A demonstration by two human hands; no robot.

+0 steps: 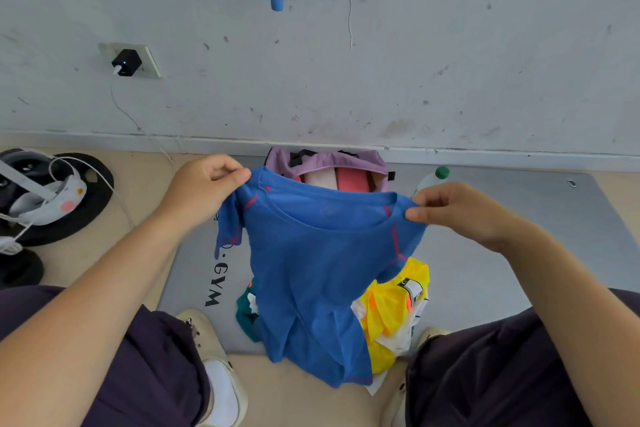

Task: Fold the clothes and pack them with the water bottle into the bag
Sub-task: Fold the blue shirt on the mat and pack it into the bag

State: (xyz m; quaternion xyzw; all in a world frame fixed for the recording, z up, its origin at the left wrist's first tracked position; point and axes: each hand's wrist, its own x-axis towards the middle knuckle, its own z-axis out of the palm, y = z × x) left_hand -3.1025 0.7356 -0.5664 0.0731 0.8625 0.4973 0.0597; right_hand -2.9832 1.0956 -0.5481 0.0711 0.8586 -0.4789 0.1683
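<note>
Your left hand pinches one shoulder of the blue shirt between thumb and curled fingers, and your right hand pinches the other shoulder the same way. The fingertips of both hands are tucked behind the cloth, so you cannot see how far they wrap. The shirt hangs between your hands with its neckline sagging and its hem dropping low between your knees; one sleeve dangles beside your left wrist.

The shirt covers much of what lies below it. A yellow garment shows at its right edge and a teal garment peeks out at its left, both lying on the grey mat; their shapes are mostly hidden. Printing on the mat is partly covered, with only "GYM" readable.

Beyond the shirt, the purple bag stands open against the wall, with folded white and pink cloth inside; its lower half is hidden. The water bottle lies just right of the bag, only its green cap and neck showing above your right hand.
</note>
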